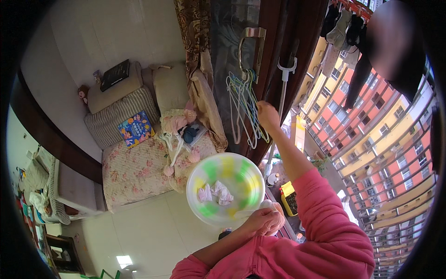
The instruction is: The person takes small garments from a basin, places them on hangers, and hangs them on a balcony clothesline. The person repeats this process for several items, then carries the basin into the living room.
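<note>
My right hand (267, 113) reaches up with curled fingers, gripping one of several pastel wire hangers (244, 100) bunched on a silver door handle (251, 44). Lower down, my left hand (258, 218) is closed on a bundled pale pink cloth (274, 218) in front of my body, with a whitish piece beside it. Just beyond it sits a round plastic basin (197, 176) patterned in green and yellow, holding small pale crumpled cloths (222, 193).
A bed (118, 181) with pillows, a book and clothes lies left. A white pole (280, 97) stands by the doorframe. At right are a barred window (381, 176), hanging socks and dark clothing (357, 83), and a yellow planter (289, 197) low beside the basin.
</note>
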The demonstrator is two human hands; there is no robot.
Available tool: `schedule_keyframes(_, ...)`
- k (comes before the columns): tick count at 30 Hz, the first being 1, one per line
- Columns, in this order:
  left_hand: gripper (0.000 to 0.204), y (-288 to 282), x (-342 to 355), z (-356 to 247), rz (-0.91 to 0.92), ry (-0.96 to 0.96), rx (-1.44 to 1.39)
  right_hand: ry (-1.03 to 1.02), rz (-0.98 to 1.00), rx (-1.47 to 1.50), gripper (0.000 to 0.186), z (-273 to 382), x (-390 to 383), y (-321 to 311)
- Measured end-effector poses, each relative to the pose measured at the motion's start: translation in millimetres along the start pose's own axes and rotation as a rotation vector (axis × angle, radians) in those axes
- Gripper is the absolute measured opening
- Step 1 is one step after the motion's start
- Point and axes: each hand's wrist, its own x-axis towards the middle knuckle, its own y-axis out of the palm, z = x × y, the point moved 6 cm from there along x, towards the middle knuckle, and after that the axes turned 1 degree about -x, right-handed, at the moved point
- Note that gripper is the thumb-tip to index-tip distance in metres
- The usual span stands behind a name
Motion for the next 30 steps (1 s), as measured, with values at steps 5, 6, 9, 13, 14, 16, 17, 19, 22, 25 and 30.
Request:
schedule_keyframes(5,0.018,-3.0,2.2,-0.6,-0.067,-0.017,0.030,0.053,0.172,-0.119,0.015,-38.7,4.5,21.9)
schedule_keyframes(6,0.018,-2.1,2.4,-2.6,-0.052,-0.013,0.031,0.049,0.169,-0.124,0.015,-39.0,4.2,25.8)
schedule_keyframes(9,0.025,16.6,-3.8,-23.5,-0.101,0.067,0.024,0.016,0.195,-0.166,0.018,-32.2,6.3,34.8)
schedule_keyframes(13,0.030,16.6,-6.1,-26.4,-0.083,0.107,-0.044,-0.050,0.320,-0.473,0.027,-4.1,15.8,39.0)
schedule_keyframes(14,0.021,7.3,-3.5,-16.2,-0.085,0.059,-0.036,-0.100,0.256,-0.536,0.033,-3.7,20.6,43.2)
schedule_keyframes(16,0.020,-12.3,1.5,2.2,-0.096,-0.033,-0.025,-0.111,0.251,-0.570,0.029,-8.2,27.7,51.7)
schedule_keyframes(17,0.020,-16.2,2.2,3.9,-0.116,-0.024,-0.007,-0.117,0.251,-0.585,0.026,-7.9,30.3,54.9)
schedule_keyframes(19,0.020,-20.2,2.9,4.1,-0.154,-0.009,0.027,-0.130,0.233,-0.574,0.023,-13.6,33.8,63.2)
schedule_keyframes(22,0.020,-19.7,2.5,0.1,-0.127,-0.003,0.030,-0.105,0.202,-0.480,0.019,-22.9,33.4,67.6)
schedule_keyframes(25,0.019,-24.6,2.6,-0.4,-0.153,0.015,0.055,-0.083,0.126,-0.310,0.018,-21.1,27.7,58.2)
schedule_keyframes(30,0.021,-19.8,2.0,-8.2,-0.198,0.057,0.059,-0.044,0.025,-0.084,0.018,-20.3,25.2,28.7)
